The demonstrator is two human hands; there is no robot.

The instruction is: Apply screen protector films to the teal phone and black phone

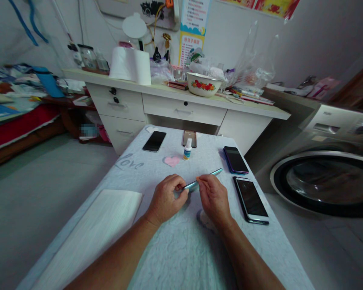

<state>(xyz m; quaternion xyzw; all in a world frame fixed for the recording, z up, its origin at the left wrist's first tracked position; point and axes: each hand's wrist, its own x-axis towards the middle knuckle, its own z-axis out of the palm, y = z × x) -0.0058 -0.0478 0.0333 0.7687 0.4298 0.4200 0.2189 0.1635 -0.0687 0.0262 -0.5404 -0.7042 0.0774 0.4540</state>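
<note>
A slim teal pen-like object [216,171] is held between my two hands, tilted up to the right. My left hand [168,198] pinches its lower left end between thumb and fingers. Around its middle, the closed fingers of my right hand [214,197] grip it. Just beyond my hands stands a small white spray bottle [187,149] with a blue and yellow label. To the right lie a white-framed phone [252,200] and a dark phone with a purple edge [235,160].
Another black phone [154,141] and a brown case [189,138] lie at the cloth-covered table's far end. A whitish sheet [105,225] is at the left. Behind is a white desk [181,110] with a floral bowl [203,84]; a washing machine [326,133] stands right.
</note>
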